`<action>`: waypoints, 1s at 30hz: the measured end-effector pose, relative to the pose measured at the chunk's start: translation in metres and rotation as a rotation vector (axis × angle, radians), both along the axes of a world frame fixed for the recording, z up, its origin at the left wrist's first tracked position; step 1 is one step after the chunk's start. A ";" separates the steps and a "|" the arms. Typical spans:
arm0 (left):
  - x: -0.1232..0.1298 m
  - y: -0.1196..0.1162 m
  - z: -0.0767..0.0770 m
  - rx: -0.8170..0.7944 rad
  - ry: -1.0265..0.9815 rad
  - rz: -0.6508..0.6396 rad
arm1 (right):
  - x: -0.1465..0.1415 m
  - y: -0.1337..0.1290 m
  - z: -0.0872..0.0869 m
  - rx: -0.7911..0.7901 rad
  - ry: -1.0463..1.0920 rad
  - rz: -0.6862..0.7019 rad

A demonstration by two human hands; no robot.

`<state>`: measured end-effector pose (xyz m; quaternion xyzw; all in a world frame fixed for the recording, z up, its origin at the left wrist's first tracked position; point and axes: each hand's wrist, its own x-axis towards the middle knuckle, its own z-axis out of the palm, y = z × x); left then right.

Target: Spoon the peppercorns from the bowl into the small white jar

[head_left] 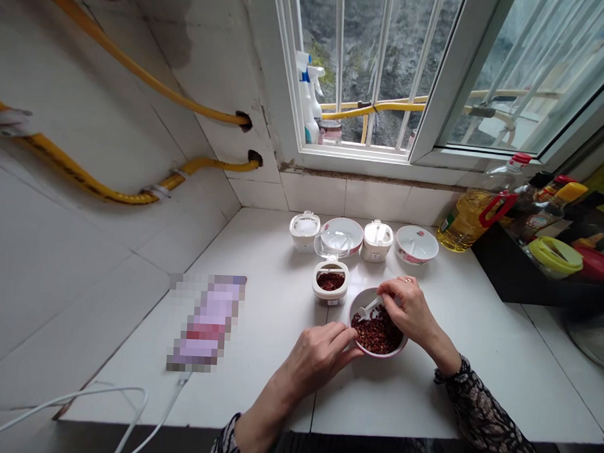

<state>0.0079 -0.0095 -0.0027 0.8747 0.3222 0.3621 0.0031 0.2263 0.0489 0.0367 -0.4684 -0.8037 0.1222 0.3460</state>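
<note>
A white bowl (355,297) holds a heap of dark red dried spice (377,332) that looks like peppercorns. My left hand (321,351) grips the bowl's near left rim, thumb and fingers closed on it. Above the bowl's right side, my right hand (406,308) pinches the handle of a small white spoon (366,311), its head tilted down at the spice. Just left of the bowl stands a white spice jar (330,296) with its clear lid (334,244) raised and more of the dark red spice inside.
Behind these stand a jar of white grains (304,230), a white bowl (350,227), a lidded jar (377,243) and a flower-patterned bowl (416,248). An oil bottle (460,220) and a black rack (505,275) are at right. A blurred, phone-like object (210,323) with a white cable lies left.
</note>
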 end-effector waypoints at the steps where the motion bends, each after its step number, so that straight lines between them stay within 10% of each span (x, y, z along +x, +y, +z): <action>1: 0.000 0.000 0.000 -0.003 0.001 -0.001 | 0.000 0.000 -0.001 -0.002 0.002 0.005; 30: 0.002 0.000 0.003 0.024 0.005 0.016 | 0.011 0.007 0.018 -0.465 0.554 -0.156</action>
